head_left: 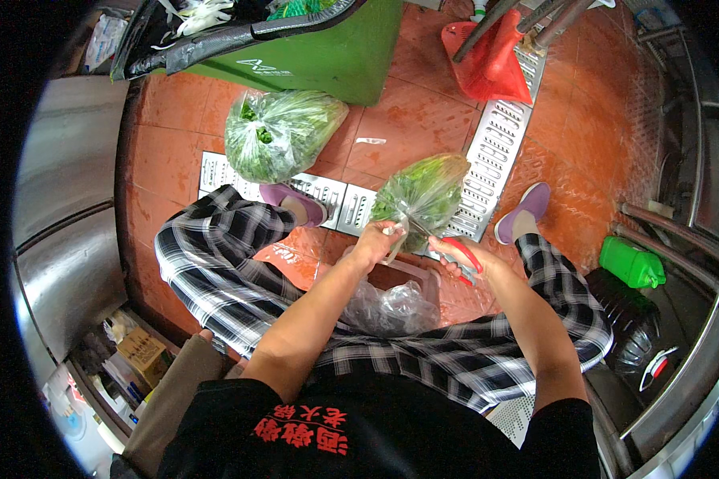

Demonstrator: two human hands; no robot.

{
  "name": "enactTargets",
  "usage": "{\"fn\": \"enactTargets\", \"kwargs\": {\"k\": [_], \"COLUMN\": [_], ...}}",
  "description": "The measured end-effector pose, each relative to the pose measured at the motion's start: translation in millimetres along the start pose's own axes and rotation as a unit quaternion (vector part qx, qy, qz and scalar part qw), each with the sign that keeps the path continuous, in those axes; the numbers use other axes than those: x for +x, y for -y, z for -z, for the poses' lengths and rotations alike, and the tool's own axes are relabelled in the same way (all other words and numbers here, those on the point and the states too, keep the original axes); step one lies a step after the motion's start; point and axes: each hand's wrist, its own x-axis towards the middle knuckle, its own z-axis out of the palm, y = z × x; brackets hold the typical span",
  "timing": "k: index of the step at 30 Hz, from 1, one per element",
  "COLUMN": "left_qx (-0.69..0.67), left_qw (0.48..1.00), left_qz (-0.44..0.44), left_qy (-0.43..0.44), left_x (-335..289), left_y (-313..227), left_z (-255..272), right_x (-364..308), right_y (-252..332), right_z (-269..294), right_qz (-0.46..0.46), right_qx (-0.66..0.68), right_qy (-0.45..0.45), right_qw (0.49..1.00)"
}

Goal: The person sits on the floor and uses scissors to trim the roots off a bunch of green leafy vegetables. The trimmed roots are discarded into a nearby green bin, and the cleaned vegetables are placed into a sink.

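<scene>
Centre of frame: bag of greens [427,188], its neck gripped by the left hand [373,242]. The right hand [454,257] is closed round red-handled scissors [470,251], blades at the bag. A blade slip could nick the left hand; overcutting could spill greens onto the floor [423,64].

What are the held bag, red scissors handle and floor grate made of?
Bag: thin clear plastic, by its see-through, glossy creases. Scissors handle: probably plastic or rubber, smooth, by its even red colour. Floor grate: likely stainless steel, by its silvery sheen.
</scene>
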Motion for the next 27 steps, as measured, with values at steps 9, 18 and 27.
{"fn": "enactTargets", "kwargs": {"k": [9,18,27], "left_qx": [-0.014,-0.301,-0.086], "left_qw": [0.997,0.946,0.986], "left_qz": [-0.042,-0.073,-0.128], "left_qy": [-0.059,-0.101,-0.070], "left_x": [7,3,28], "left_y": [13,4,25], "left_z": [43,59,41], "right_x": [-23,-37,77], "right_y": [12,-21,-66], "right_z": [-1,54,100], "right_qz": [0.014,0.084,0.027], "right_qx": [-0.167,-0.083,-0.209], "right_qy": [-0.020,0.021,-0.516], "right_qw": [0.986,0.993,0.830]}}
